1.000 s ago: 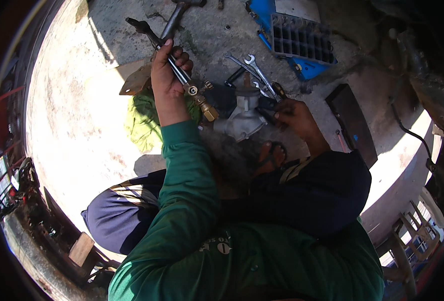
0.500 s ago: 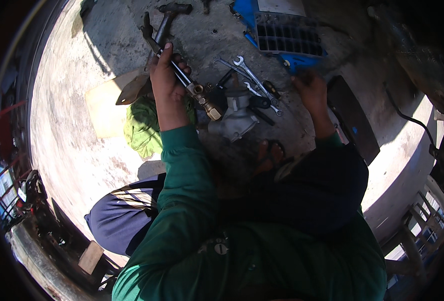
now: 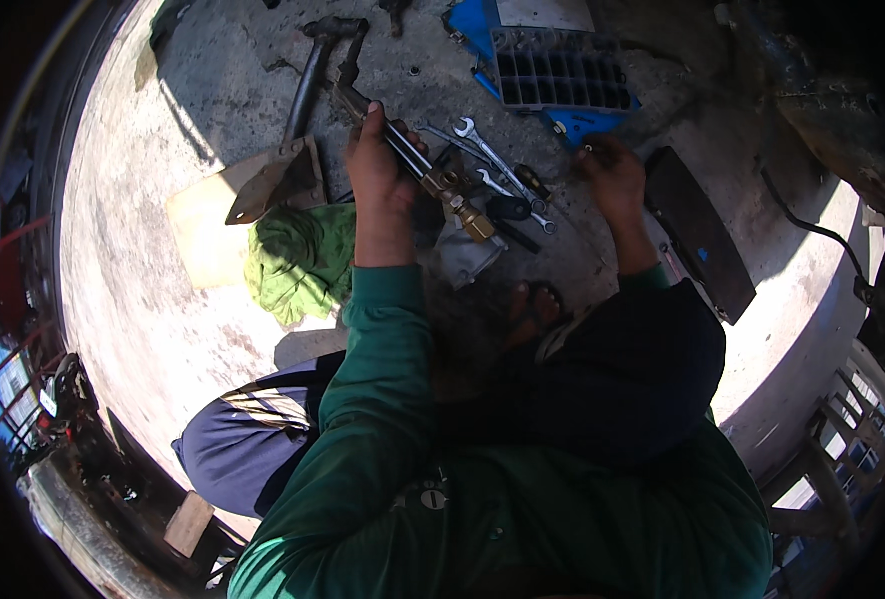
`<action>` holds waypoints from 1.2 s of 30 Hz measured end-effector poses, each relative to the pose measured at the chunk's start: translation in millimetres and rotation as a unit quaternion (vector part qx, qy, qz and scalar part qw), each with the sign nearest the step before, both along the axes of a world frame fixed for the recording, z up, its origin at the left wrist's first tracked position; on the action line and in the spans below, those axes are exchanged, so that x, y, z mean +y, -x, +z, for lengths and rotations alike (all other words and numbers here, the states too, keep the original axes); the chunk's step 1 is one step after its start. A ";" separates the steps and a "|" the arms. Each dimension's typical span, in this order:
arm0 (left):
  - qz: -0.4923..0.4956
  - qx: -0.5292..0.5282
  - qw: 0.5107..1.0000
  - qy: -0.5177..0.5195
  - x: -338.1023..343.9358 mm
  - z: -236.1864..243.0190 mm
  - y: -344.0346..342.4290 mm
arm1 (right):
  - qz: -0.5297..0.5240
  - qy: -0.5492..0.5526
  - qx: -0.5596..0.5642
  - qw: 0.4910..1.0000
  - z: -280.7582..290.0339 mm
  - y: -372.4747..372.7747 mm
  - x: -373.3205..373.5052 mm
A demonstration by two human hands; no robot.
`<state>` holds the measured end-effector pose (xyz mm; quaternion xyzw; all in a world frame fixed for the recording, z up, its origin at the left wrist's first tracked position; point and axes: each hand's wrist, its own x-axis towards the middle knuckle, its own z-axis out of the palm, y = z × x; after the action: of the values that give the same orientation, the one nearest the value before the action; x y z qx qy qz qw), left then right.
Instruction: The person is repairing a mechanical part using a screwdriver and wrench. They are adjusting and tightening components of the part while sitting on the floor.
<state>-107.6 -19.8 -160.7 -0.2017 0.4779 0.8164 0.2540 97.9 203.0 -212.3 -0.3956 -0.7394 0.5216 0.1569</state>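
Note:
My left hand (image 3: 377, 170) is wrapped round a gas cutting torch (image 3: 414, 158) with two silver tubes and a brass fitting at its lower right end. The torch's bent dark head points up and left. Below the brass end lies a grey metal casting (image 3: 467, 257), partly hidden by the torch. My right hand (image 3: 612, 175) is held closed to the right, near a blue item on the floor. A small pale piece (image 3: 588, 149) shows at its fingertips, too small to name. Between my hands several spanners (image 3: 494, 150) lie on the concrete.
A compartment organiser box (image 3: 562, 68) sits at the far right on blue material (image 3: 592, 122). A hammer (image 3: 312, 75) and a green cloth (image 3: 302, 255) lie to the left, by a flat board (image 3: 198, 235). A dark case (image 3: 700, 235) stretches out right of my right hand.
My left hand has carried the torch to the right and slightly lower. My right hand has drawn back a little from the blue item, and a small pale piece now shows at its fingertips.

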 end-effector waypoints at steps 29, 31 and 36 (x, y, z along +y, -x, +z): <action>-0.150 0.039 0.963 -0.219 29.7 -27.6 -12.0 | 0.073 -0.018 0.001 0.997 2.8 1.4 18.0; -0.155 0.059 0.960 -0.227 29.9 -24.6 -13.8 | 0.043 0.109 0.004 0.993 13.8 -6.1 3.7; -0.154 0.067 0.961 -0.222 37.6 -22.0 -15.6 | 0.013 0.275 0.063 0.959 21.8 -19.7 -18.8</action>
<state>-92.1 17.8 -182.7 -0.0093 0.3261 0.8645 0.3825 117.6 184.2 -190.5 -0.3799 -0.5614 0.7307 0.0812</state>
